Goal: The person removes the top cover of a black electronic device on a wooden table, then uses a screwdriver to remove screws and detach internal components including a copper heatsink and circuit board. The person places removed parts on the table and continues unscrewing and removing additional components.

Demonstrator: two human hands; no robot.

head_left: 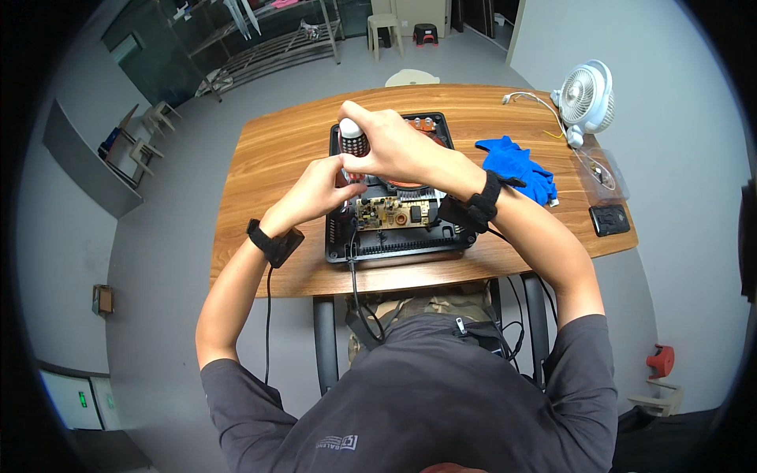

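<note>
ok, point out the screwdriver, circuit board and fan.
Screwdriver [355, 143]: head view, on the dotted section of its handle.
Circuit board [394, 214]: head view, near its middle, among the components.
Fan [581, 95]: head view, on the front grille.

White lettered logo [339, 442] on dark grey shirt [441, 386], green sign [83, 399] on white panel [67, 412]

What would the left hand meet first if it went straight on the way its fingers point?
Most likely the tool gripped by the right hand. The left hand points toward its lower part and may even be touching it; depth is unclear from this view.
</note>
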